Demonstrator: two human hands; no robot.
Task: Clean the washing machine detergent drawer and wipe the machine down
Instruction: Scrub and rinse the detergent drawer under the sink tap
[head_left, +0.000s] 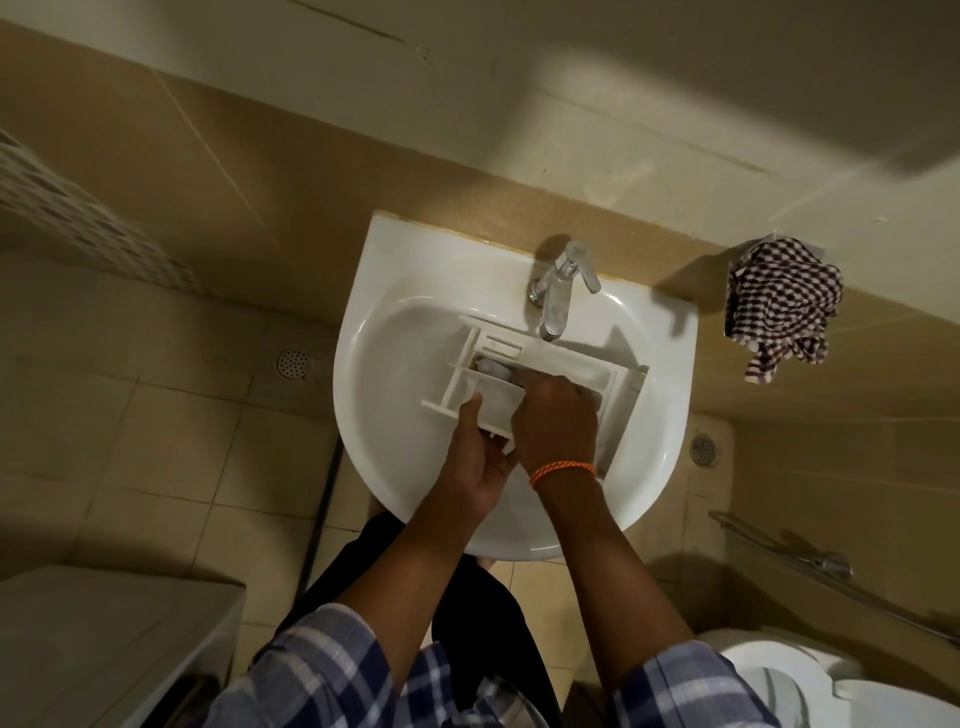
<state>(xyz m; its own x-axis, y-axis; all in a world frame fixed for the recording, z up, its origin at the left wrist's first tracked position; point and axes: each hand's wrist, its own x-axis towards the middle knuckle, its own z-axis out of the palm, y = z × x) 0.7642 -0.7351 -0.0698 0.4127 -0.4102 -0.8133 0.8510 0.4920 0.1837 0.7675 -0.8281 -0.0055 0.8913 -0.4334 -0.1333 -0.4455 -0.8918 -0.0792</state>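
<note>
The white detergent drawer (566, 364) lies across the basin of the white sink (405, 260), under the chrome tap (558, 291). My left hand (475, 462) grips the drawer's near edge, thumb up along its side. My right hand (556, 415), with an orange band at the wrist, reaches down into the drawer's compartments, knuckles up and fingers bent inside. Its fingertips are hidden, so I cannot tell whether it holds anything. A pale lump (491, 366) sits in one compartment. A corner of the washing machine (104, 623) shows at the bottom left.
A dark-and-white checkered cloth (779, 306) hangs on the wall to the right of the sink. A toilet (831, 680) stands at the bottom right, with a metal rail (810, 561) above it. Floor drains (293, 364) lie on the tiles on both sides.
</note>
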